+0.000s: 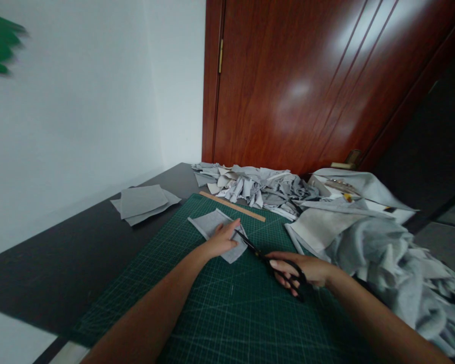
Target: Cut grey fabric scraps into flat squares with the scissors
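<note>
Your left hand (pixel 223 240) lies flat, grip released, pinning the grey patch (pixel 211 224) at frame centre on the mat (pixel 220 313). Your right hand (pixel 305 270) has its grip clenched on the scissors (pixel 263 258), blades at the patch's right edge. Press firmly, fingers clear of blades, cut straight.

Scissors (pixel 256 250) grips inside right hand (pixel 307 270), green shape (pixel 0 45) blurred

A dark desk (pixel 60 263) carries a green cutting mat (pixel 220 313), a stack of grey fabric squares (pixel 144 202), a pile of grey scraps (pixel 258 187) and a heap of grey cloth (pixel 382 253).
</note>
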`<state>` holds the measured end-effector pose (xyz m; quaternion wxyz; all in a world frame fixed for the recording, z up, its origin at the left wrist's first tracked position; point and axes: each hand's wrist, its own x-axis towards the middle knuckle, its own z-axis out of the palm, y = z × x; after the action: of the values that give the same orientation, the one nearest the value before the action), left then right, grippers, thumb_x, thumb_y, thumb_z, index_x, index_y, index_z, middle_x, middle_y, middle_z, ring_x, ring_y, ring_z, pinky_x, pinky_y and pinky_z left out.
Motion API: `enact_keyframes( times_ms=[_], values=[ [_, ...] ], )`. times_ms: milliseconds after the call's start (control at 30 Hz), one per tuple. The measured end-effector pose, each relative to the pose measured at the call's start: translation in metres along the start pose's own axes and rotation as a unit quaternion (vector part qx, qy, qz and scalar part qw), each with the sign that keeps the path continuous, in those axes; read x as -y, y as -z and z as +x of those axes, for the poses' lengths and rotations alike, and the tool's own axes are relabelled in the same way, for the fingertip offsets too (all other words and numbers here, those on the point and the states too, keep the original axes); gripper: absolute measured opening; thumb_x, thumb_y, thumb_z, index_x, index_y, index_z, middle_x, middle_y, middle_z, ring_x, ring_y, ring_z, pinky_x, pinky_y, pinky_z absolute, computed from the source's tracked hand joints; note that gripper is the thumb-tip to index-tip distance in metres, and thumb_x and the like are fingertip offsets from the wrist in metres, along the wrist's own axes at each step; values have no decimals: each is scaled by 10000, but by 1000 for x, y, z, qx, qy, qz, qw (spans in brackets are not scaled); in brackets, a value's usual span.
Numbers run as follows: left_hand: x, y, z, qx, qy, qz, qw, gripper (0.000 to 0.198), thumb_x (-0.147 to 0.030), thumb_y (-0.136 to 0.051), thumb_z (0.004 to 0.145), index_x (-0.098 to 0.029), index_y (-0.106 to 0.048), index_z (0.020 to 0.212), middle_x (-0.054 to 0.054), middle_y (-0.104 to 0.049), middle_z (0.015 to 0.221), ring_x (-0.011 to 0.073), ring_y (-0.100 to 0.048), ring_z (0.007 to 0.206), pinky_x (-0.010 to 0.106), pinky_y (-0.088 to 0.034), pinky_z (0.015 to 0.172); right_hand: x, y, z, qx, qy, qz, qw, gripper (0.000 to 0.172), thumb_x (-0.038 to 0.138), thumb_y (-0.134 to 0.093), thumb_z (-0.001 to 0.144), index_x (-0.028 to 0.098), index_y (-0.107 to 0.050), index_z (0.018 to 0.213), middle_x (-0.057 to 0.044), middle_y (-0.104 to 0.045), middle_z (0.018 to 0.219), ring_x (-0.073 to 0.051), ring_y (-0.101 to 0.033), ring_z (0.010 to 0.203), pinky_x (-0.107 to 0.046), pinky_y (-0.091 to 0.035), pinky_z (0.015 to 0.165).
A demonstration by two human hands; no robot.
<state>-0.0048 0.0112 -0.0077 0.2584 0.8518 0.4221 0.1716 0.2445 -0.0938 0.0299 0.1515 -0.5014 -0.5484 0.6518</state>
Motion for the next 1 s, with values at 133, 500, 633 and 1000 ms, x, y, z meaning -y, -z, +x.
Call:
enact_keyframes(
  times_ms=[133, 500, 633, 1000],
  values=[
    [1, 0, 0, -2, -1, -13, 1000, 868, -131, -550, 750, -205, -157, 1520, 101, -368, 1529, 245, -309, 1419, 473, -129, 1181, -3, -6, -2, -19, 22, 10, 1000, 666, 671, -649, 749, 181, -524, 1183, 76, -508, 589, -66, -451, 437, -154, -415, 382],
    [1, 3, -1, -13, -2, -46, 999, 863, -118, -570, 734, -185, -190, 1506, 134, -364, 1525, 250, -321, 1414, 473, -146, 1183, -11, -9, -6, -44, 37, 27, 998, 600, 615, -672, 763, 181, -529, 1152, 81, -463, 593, -62, -413, 446, -138, -382, 358],
    [4, 2, 0, -20, -7, -57, 998, 867, -104, -560, 734, -205, -182, 1508, 124, -360, 1529, 251, -313, 1417, 478, -164, 1182, -9, -9, -7, -47, 30, 25, 998, 608, 618, -692, 738, 184, -537, 1133, 85, -452, 585, -62, -411, 446, -139, -376, 356],
    [17, 2, 5, -117, 16, 37, 992, 633, -66, -542, 760, -200, -428, 1369, 87, -516, 1391, 231, -474, 1296, 390, -352, 1116, -1, -7, -14, -47, 24, -6, 999, 642, 654, -709, 694, 175, -562, 1095, 91, -429, 576, -53, -387, 451, -142, -342, 356]
  ],
)
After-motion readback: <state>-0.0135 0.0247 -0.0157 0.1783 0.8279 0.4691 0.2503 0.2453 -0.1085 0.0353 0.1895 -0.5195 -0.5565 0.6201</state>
